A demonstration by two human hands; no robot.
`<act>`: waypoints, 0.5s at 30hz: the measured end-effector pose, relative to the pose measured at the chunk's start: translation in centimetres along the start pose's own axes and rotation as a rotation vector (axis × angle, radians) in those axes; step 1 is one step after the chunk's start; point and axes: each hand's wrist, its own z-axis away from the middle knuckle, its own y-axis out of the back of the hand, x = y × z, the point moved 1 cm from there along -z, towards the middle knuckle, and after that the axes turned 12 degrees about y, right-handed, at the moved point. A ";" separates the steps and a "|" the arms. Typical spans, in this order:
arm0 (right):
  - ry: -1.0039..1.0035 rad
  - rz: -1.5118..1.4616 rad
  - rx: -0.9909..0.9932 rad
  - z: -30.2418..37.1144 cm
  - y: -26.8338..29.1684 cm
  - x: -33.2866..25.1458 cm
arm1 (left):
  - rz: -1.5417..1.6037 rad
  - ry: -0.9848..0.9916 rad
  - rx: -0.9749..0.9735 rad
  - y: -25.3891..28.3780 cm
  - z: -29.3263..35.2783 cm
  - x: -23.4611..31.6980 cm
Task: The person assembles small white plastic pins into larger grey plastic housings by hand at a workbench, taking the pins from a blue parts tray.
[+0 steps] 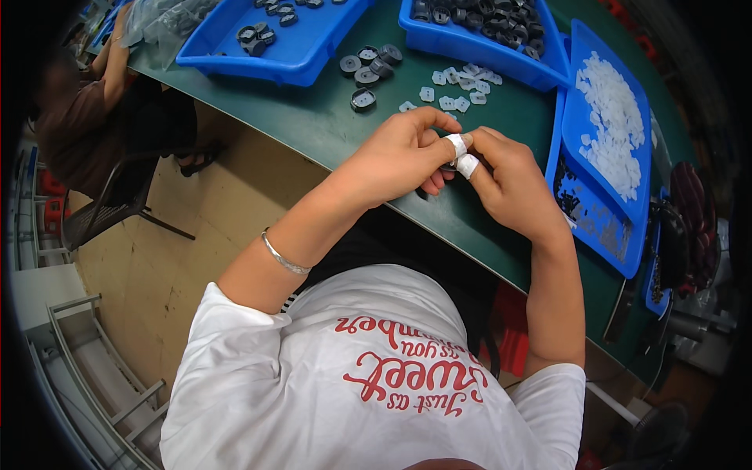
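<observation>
My left hand [399, 153] and my right hand [513, 184] meet over the near edge of the green table [329, 125]. Both pinch a small dark round part [449, 165] between the fingertips; most of it is hidden by the fingers. White tape wraps my left thumb tip and a right fingertip. A silver bracelet [283, 258] sits on my left wrist. Just beyond the hands lie several small white flat pieces [458, 86] and a few dark round parts [368, 70] loose on the table.
A blue tray [298, 59] with dark parts is at the far left, another full one [486, 27] at the far middle. Stacked blue trays [603, 196] on the right hold white pieces and small black bits. Another person [86, 102] sits at the left.
</observation>
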 end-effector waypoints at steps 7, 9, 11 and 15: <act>-0.123 -0.248 0.027 0.3 -0.3 0.5 | 0.007 0.015 -0.049 0.2 0.1 0.2; -0.154 -0.300 0.033 0.3 -0.3 0.7 | 0.005 0.021 -0.060 0.2 0.0 0.3; -0.186 -0.352 0.038 0.3 -0.2 0.7 | 0.003 0.027 -0.072 0.3 0.1 0.3; -0.208 -0.281 -0.007 0.0 0.2 0.1 | 0.005 0.035 -0.117 0.4 0.3 0.2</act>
